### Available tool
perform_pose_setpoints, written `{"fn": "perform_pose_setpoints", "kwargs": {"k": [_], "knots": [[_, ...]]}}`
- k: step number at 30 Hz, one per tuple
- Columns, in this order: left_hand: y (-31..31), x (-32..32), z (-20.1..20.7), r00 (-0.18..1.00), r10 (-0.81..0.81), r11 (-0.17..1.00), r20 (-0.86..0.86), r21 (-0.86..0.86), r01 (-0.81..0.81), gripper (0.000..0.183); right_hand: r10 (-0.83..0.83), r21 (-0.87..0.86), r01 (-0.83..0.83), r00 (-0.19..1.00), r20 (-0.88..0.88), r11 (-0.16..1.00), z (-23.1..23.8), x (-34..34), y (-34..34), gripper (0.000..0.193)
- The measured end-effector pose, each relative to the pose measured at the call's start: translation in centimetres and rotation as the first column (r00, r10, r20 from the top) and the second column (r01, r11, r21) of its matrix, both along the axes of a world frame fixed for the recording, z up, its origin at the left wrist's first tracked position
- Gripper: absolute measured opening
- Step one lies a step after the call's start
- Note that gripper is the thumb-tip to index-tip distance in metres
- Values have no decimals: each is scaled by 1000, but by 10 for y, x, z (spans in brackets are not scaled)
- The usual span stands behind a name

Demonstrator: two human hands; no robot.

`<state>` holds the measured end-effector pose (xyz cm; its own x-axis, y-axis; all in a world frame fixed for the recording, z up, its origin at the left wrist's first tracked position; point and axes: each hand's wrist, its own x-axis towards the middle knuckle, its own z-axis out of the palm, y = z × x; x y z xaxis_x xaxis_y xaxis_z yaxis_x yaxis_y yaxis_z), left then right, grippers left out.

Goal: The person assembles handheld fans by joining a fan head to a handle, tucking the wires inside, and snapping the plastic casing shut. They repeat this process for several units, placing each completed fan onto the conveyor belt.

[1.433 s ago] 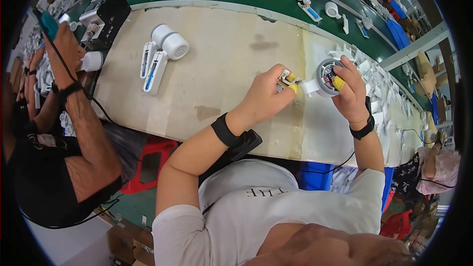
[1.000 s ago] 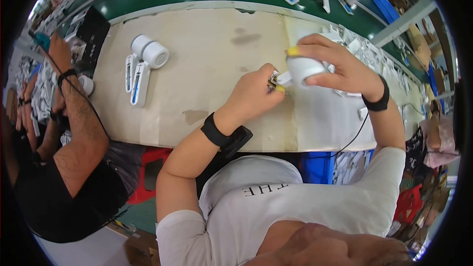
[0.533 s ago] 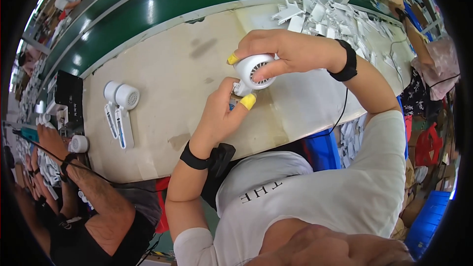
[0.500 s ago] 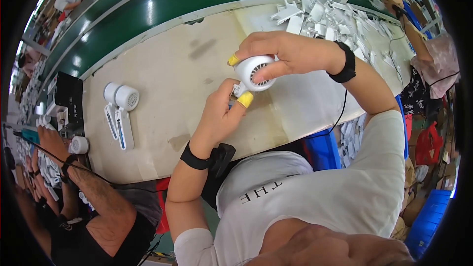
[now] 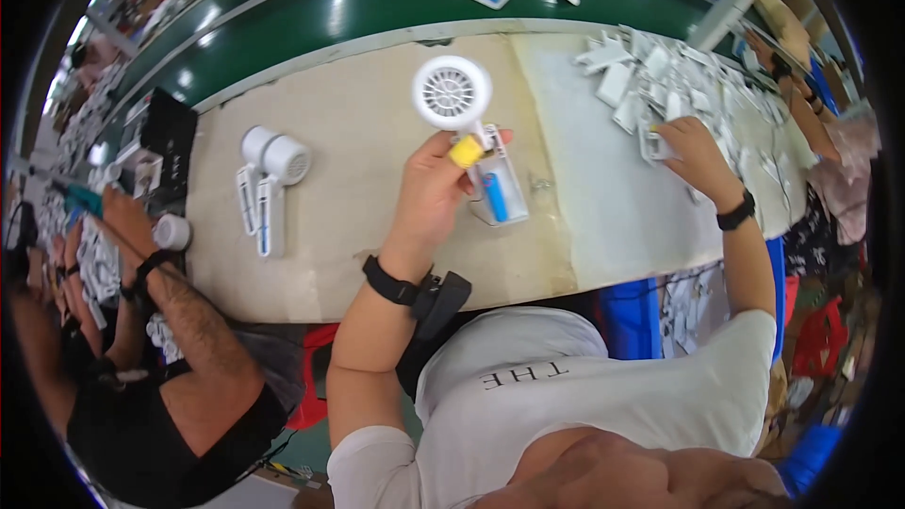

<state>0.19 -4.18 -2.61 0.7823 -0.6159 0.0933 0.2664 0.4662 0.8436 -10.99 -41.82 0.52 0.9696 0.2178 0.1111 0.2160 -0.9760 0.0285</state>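
My left hand (image 5: pixel 436 184), with yellow tape on the thumb, grips a white handheld fan (image 5: pixel 452 94) at its neck, above the middle of the table. The fan's round grille faces up. Its handle is open and shows a blue cylindrical battery (image 5: pixel 493 198) inside. To the right, my right hand (image 5: pixel 699 153) has its fingers closed on a small white plastic part (image 5: pixel 652 143) at the edge of a heap of similar white parts (image 5: pixel 674 75). How firmly it holds that part cannot be made out.
Two white fans (image 5: pixel 273 155) lie side by side on the left of the table (image 5: pixel 358 113). Beyond it runs a green conveyor (image 5: pixel 377 0) carrying fan units. A black box (image 5: pixel 170 146) and a co-worker's arm (image 5: pixel 189 320) are at left. A blue bin (image 5: pixel 630 319) stands below the right front edge.
My right hand has let go of the fan head and moved right to the heap of parts. The left hand has turned the fan, so its grille and open handle now show.
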Motion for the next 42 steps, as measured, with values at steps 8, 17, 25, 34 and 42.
{"fn": "perform_pose_setpoints", "kwargs": {"k": [8, 17, 25, 34, 42], "knots": [[-12, -10, -8, 978, 196, 976, -68, -86, -202, 29, 3, 674, -160, 974, 228, 721, 20, 21, 116, 57], [-16, -21, -15, 906, 414, 895, -86, -142, -423, 29, 121, 404, -301, 902, 414, 864, 17, 51, 226, 59], [-8, -22, -8, 828, 561, 816, -8, -162, -554, 29, 142, 288, -357, 811, 567, 889, 17, 63, 244, 55], [3, -25, 12, 860, 508, 835, 53, -274, -476, 29, 251, 953, 41, 960, -120, 301, 12, 48, 211, 32], [36, -32, 72, 918, 325, 916, 228, -319, -245, 35, 497, 441, -665, 745, 446, 602, 35, 71, 222, 37]]}}
